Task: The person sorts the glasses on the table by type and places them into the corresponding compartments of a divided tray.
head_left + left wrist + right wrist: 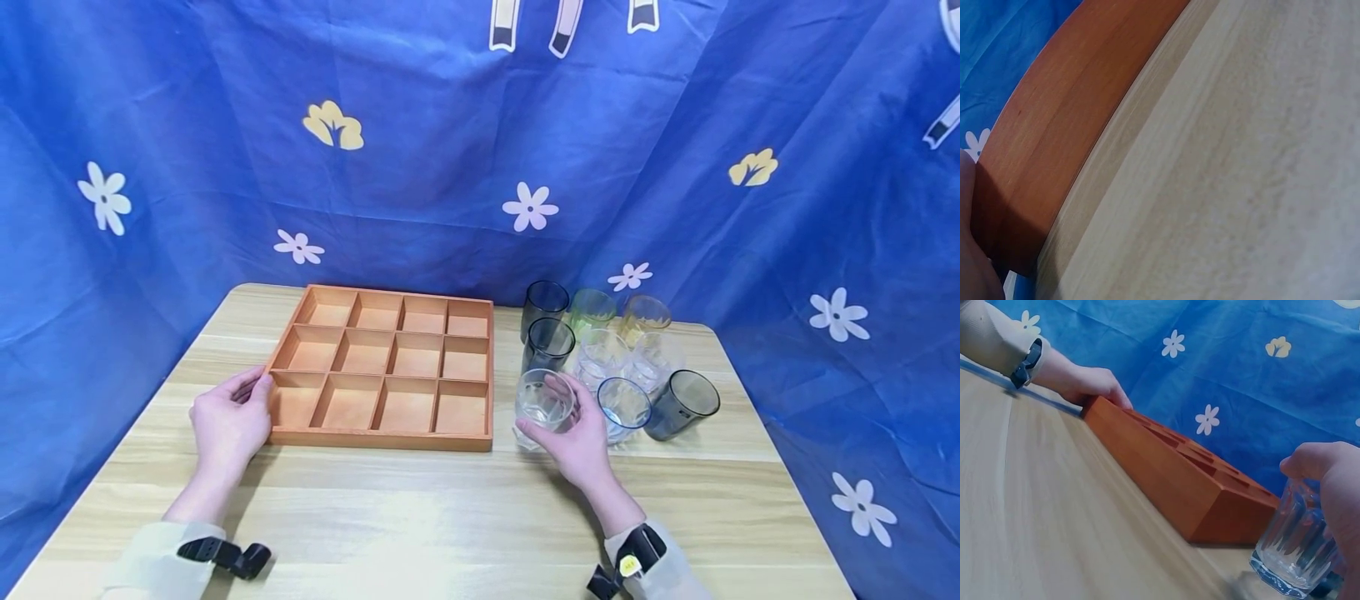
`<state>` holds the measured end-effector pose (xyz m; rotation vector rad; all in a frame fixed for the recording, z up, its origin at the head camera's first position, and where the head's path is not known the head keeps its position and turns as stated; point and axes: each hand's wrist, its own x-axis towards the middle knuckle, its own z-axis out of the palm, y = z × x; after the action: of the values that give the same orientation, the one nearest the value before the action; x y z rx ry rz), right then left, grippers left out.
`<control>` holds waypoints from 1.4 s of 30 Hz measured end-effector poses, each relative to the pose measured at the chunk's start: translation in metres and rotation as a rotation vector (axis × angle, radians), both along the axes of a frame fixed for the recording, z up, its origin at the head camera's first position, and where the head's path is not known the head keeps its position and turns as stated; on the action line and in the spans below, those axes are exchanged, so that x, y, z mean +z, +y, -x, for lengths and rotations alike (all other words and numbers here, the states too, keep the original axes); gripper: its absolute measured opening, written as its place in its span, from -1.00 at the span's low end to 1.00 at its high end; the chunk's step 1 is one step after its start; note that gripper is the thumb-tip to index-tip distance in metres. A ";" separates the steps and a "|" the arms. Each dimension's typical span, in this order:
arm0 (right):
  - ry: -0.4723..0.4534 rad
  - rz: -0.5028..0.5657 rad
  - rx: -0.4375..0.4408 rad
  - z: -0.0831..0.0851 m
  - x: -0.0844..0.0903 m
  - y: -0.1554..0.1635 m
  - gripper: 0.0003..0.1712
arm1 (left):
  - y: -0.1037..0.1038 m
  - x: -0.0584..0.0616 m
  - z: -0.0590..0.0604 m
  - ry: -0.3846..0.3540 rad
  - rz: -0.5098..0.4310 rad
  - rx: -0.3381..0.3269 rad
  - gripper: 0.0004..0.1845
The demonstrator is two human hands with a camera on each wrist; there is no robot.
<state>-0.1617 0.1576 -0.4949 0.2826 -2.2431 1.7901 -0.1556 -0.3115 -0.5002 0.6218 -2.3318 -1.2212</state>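
A wooden tray (pixel 491 375) divided into several compartments lies on the table, with no items in them. At its left side my left hand (pixel 232 417) grips the wall near the front corner, fingers over the rim. In the left wrist view the tray's wall (pixel 1054 119) fills the upper left. My right hand (pixel 581 433) holds a clear drinking glass (pixel 542 408) between thumb and fingers, just right of the tray. Seen from the right wrist, that faceted glass (pixel 1291 550) leans a little, its base close over the table.
Behind and right of the held glass stand two dark glasses (pixel 546 302), a green glass (pixel 592 312), an amber glass (pixel 645 315), two clear glasses (pixel 600 357), a blue-rimmed glass (pixel 624 408) and a grey glass (pixel 681 407). A blue patterned cloth (pixel 420 167) hangs around the table.
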 end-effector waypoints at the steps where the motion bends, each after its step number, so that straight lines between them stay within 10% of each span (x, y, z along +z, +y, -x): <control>1: 0.003 0.004 0.005 0.000 0.002 -0.001 0.01 | 0.000 0.000 0.000 0.002 -0.002 -0.001 -0.64; 42: 0.109 0.089 0.178 0.055 0.062 -0.082 -0.04 | -0.003 -0.002 -0.001 -0.014 0.005 -0.023 -0.62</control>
<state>-0.2169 0.0759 -0.4331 0.5639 -2.1155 1.9059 -0.1545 -0.3147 -0.5019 0.6052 -2.3595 -1.2241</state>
